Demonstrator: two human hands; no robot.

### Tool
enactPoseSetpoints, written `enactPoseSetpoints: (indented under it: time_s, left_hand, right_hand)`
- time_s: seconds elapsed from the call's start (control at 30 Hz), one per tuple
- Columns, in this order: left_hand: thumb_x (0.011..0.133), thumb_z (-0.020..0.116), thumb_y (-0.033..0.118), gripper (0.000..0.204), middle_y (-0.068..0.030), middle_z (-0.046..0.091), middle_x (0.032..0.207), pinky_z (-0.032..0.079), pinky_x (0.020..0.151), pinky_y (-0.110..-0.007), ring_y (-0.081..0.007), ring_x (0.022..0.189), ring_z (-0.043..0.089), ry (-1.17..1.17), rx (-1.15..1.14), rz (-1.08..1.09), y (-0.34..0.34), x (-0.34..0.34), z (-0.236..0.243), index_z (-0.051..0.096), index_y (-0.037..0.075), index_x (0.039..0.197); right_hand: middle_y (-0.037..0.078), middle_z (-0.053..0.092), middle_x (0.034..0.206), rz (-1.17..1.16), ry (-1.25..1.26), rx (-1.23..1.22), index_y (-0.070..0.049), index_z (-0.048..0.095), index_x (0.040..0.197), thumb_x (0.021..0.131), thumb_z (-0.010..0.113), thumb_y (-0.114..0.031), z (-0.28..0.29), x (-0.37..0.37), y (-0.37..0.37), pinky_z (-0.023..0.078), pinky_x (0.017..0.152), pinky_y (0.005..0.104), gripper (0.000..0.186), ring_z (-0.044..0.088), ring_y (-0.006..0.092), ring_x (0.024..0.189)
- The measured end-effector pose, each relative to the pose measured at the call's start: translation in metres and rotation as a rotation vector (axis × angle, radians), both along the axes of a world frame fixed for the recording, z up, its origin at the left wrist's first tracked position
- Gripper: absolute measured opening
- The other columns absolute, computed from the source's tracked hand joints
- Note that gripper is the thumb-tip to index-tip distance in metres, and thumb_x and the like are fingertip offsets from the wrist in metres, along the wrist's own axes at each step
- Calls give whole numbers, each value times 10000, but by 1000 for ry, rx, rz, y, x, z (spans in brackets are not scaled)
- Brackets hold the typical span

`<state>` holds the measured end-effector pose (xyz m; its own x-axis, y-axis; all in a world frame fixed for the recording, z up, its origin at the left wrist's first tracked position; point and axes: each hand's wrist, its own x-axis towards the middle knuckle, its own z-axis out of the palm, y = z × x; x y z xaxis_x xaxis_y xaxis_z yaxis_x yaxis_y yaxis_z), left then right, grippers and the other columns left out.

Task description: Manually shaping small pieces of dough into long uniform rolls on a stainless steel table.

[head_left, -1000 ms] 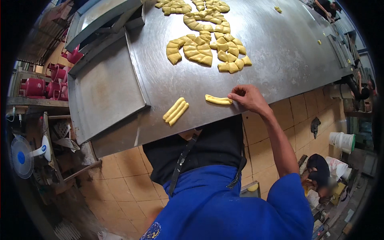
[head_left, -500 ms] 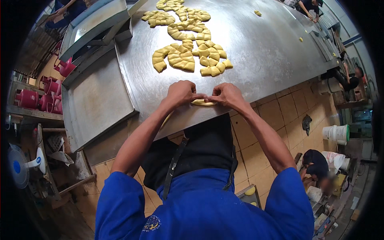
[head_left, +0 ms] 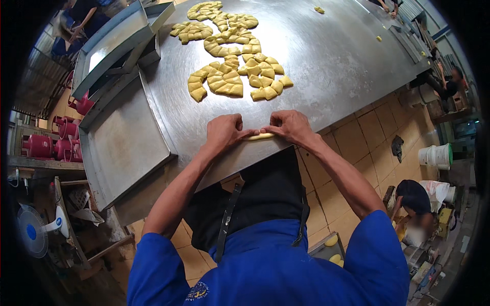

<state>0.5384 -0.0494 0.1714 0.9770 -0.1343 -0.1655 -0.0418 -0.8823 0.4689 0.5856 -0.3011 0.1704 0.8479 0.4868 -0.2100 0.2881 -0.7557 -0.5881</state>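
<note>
Where the floor is seen beside the person's blue shirt in the head view, a small tray (head_left: 320,250) is half covered by the right sleeve, and rounded yellow dough lumps (head_left: 332,240) are held in it. At the left, a large shallow metal tray (head_left: 125,137) is set beside the worktable (head_left: 326,66), with further pans (head_left: 115,43) propped beyond it. By a white bucket (head_left: 434,156) at the far right, no contents are revealed.

On the table's near side, a slim yellow dough strip (head_left: 261,136) is laid with its long axis nearly sideways across the body, oblique to the table edge. It is touched by the thumbs of the left hand (head_left: 223,133) and right hand (head_left: 292,127), brought close together, with fingers curled; whether it is pinched cannot be told. Beyond, cut dough pieces (head_left: 225,83) are arranged in arcs.

The strip's ends are partly hidden by the hands. People at the upper corners are cut off by the dark rim.
</note>
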Motion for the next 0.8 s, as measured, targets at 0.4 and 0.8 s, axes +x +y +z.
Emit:
enactPoseSetpoints:
  time_s: [0.4,0.8]
  left_hand:
    - [754,765,796,694,-113,729,722,545,682,-452,-314,742,737,31,12,-7,2,7,3,724,103,752]
    - [747,764,801,688,-126,738,737,536,672,-459,-323,750,741,29,7,-5,4,11,1,751,114,757]
  right_hand:
    - [86,732,739,19,-136,-16,-105,748,825,835,802,-639,2,5,3,553,679,426,537,730,290,733]
    - [82,736,729,60,-175,-23,-110,753,798,813,794,-693,0,9,8,555,676,438,584,735,293,736]
